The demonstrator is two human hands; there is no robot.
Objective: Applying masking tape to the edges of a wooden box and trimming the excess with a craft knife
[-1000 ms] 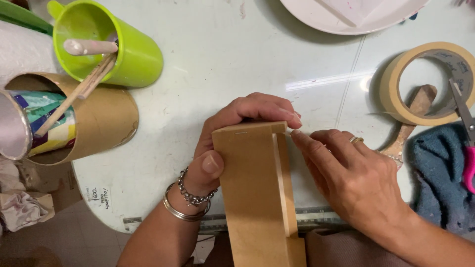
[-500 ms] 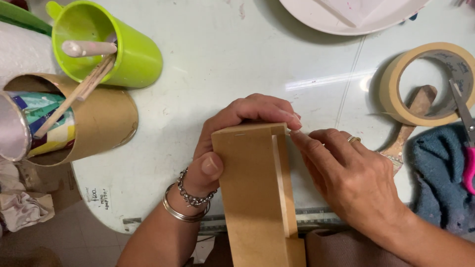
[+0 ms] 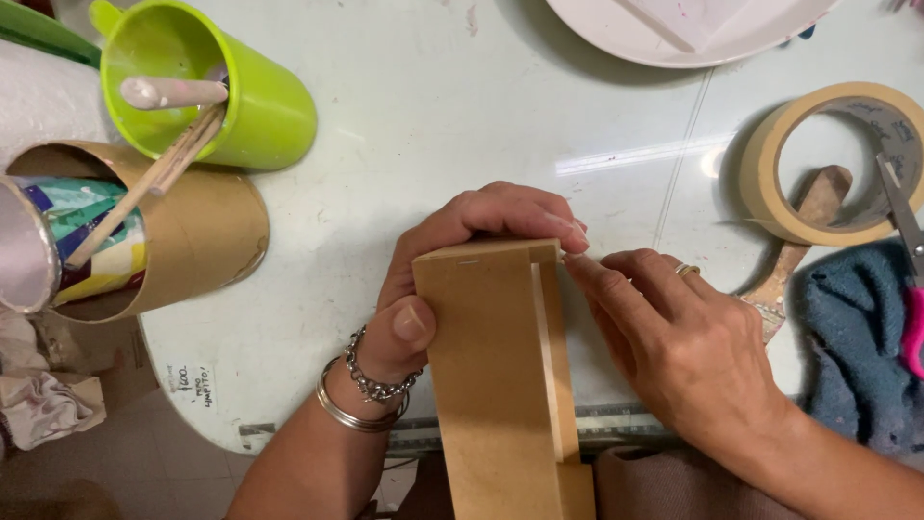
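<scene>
1. Left hand (image 3: 452, 279) is clamped round the far end of the brown board piece (image 3: 491, 376), thumb on its face, fingers curled over the top edge.
2. Right hand (image 3: 674, 356) isn't gripping; its fingertips (image 3: 577, 268) press the top corner of the thin strip (image 3: 551, 356) standing along the board's right side.
3. Board sits at the near table edge (image 3: 289, 424), overhanging toward the lap.
4. Best practice, I'd say: hold the strip flush and square, with steady pressure.
5. Nearby: masking tape roll (image 3: 833, 164), brush (image 3: 799, 250), blue cloth (image 3: 857, 337), green cup (image 3: 207, 82), cardboard tube (image 3: 183, 231). Nothing blocks the hands.
</scene>
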